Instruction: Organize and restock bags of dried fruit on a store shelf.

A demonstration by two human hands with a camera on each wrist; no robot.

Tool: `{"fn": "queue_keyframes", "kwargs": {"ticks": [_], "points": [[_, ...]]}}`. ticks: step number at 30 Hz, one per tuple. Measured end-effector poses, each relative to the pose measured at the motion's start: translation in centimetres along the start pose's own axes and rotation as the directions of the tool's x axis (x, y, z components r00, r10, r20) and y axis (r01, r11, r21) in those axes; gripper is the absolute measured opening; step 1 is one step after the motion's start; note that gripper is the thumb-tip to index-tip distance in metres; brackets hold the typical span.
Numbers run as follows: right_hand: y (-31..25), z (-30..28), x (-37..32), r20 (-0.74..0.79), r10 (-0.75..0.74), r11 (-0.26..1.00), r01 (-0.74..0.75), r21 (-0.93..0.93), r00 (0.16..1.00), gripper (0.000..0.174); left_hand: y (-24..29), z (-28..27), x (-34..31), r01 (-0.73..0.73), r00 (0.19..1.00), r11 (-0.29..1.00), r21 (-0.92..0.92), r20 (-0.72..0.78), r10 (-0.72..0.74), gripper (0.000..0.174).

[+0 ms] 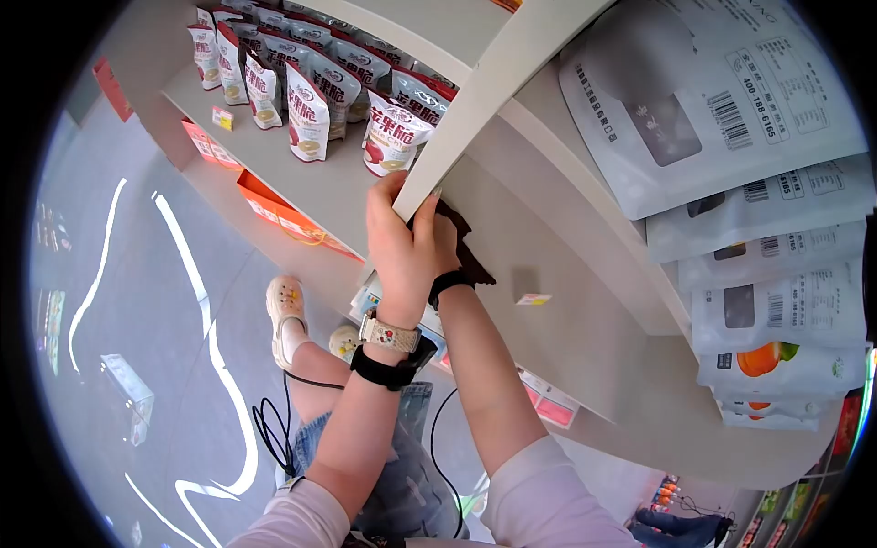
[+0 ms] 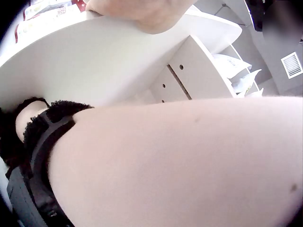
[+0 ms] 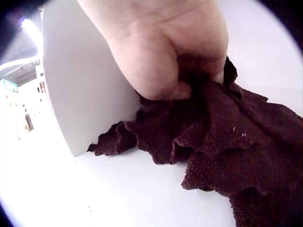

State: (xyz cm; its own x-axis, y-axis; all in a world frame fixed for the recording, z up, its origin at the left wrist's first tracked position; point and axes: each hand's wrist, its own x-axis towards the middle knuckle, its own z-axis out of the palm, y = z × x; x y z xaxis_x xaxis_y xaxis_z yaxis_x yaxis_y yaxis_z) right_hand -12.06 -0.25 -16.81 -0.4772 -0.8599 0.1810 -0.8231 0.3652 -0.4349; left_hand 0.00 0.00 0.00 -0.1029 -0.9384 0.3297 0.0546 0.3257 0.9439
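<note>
In the head view, the left hand (image 1: 397, 247) grips the front edge of the white divider panel (image 1: 461, 123), fingers on one side and thumb on the other. Close beside it, the right hand (image 1: 445, 242) holds a dark cloth (image 1: 473, 265) on the shelf surface. The right wrist view shows the right hand (image 3: 165, 52) curled into the bunched maroon cloth (image 3: 222, 137), its fingertips mostly hidden, beside an upright white panel (image 3: 83, 85). Part of the left hand (image 2: 147, 13) lies at the top of the left wrist view, with the right forearm crossing below.
Snack pouches (image 1: 308, 114) stand in rows left of the divider. Large grey-white bags (image 1: 713, 100) fill the right side of the head view. A price tag (image 1: 533, 299) lies on the shelf, and orange boxes (image 1: 283, 212) sit below its left edge.
</note>
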Motion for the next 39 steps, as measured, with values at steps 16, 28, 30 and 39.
{"fn": "queue_keyframes", "kwargs": {"ticks": [16, 28, 30, 39], "points": [[-0.3, -0.6, 0.7, 0.057, 0.078, 0.974, -0.064, -0.216, 0.995, 0.021, -0.4, 0.1, 0.2, -0.047, 0.999, 0.999, 0.021, -0.010, 0.047, 0.024], [0.7, -3.0, 3.9, 0.156, 0.176, 0.884, -0.086, -0.459, 0.972, 0.018, -0.4, 0.2, 0.2, -0.062, 0.998, 0.998, 0.007, 0.008, 0.062, 0.022], [0.6, -3.2, 3.5, 0.161, 0.134, 0.868, -0.037, -0.495, 0.978, 0.018, -0.7, 0.2, 0.0, -0.073, 0.997, 0.997, 0.015, -0.002, 0.073, 0.022], [0.3, -2.5, 0.4, 0.236, 0.088, 0.901, 0.024, -0.434, 0.968, 0.020, -0.5, 0.4, -0.2, 0.017, 1.000, 0.999, -0.032, -0.018, -0.017, 0.032]]}}
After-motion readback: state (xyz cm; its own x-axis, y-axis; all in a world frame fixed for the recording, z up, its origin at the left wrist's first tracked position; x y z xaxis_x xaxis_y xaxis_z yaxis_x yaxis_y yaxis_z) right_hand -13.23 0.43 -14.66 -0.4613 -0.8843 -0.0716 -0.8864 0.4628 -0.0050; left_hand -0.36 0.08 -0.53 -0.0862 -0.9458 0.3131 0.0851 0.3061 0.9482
